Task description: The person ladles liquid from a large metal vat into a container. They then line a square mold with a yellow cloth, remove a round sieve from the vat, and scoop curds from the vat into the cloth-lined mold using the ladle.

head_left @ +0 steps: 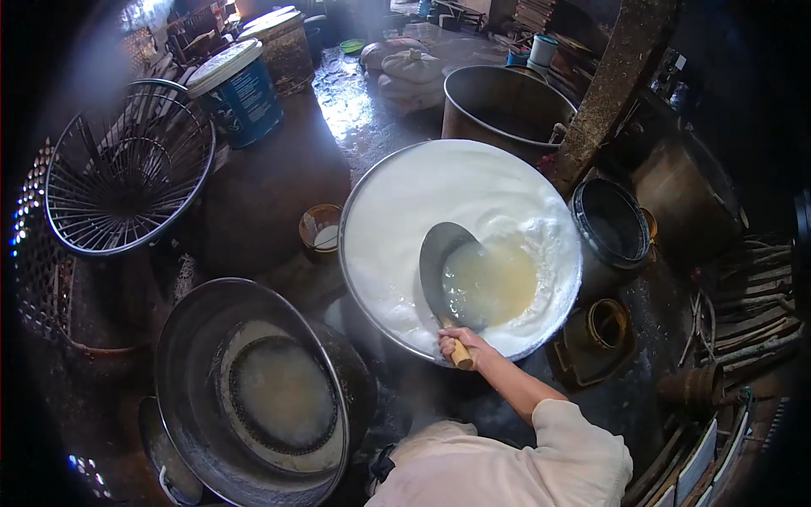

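Note:
My right hand is wrapped round the short wooden handle of a large metal scoop. The scoop's bowl is tilted and partly sunk in a big round pot. A thick white mass, with a foamy edge near the scoop, covers much of the pot's surface. Cloudy yellowish liquid lies within and beside the scoop's bowl. My left hand is out of view.
A deep metal pot with cloudy liquid stands front left. Beyond are a wire basket, a lidded blue bucket and another large pot. A wooden post slants down on the right, near a dark container and sticks.

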Motion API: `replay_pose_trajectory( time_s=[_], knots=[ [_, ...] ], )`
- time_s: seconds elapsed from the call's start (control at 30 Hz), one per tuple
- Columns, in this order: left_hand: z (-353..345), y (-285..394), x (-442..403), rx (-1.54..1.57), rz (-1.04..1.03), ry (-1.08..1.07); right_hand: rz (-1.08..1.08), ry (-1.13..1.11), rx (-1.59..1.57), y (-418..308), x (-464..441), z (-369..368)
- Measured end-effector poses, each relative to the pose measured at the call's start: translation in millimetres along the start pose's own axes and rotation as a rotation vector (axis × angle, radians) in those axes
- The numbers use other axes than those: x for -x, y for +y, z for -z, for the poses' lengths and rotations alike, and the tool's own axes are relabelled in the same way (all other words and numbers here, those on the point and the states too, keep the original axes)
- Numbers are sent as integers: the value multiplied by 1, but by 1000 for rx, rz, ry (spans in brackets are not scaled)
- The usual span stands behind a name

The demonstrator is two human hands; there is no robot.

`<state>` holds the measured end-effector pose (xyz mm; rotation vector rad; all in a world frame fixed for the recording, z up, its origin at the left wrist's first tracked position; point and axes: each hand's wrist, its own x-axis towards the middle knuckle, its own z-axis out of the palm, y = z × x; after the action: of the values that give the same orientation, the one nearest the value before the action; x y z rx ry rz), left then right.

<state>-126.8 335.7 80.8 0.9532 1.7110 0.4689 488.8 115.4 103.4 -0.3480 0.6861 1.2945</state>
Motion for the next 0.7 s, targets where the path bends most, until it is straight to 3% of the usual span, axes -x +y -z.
replay_pose_trajectory(
  time_s=[0.03,0.13,0.2,0.3,0.4,0.47,0.53,0.63,0.7],
  knots=[
    [12,-22,-24,38,-17,-43,-55,-52,-51,9,-1,-11],
    [15,-27,-39,-2,68,88,-209,-168,-180,45,-9,-38],
    [12,-25,-47,-10,113,152,-180,-225,-111,79,-12,-56],
    [17,-39,-69,-13,160,220,-249,-465,130,142,-22,-70],
    [19,-50,-73,-29,95,194,-318,-529,440,216,-30,-83],
    [24,-56,-75,113,61,58,-262,-426,605,284,-31,-89],
    [28,-46,-64,41,61,10,-149,-323,905,348,-37,-104],
    [42,-32,-49,-4,85,-122,-30,-263,1075,451,-54,-107],
    [53,-29,-45,20,41,-198,-134,-240,1079,504,-74,-92]
  ],
)
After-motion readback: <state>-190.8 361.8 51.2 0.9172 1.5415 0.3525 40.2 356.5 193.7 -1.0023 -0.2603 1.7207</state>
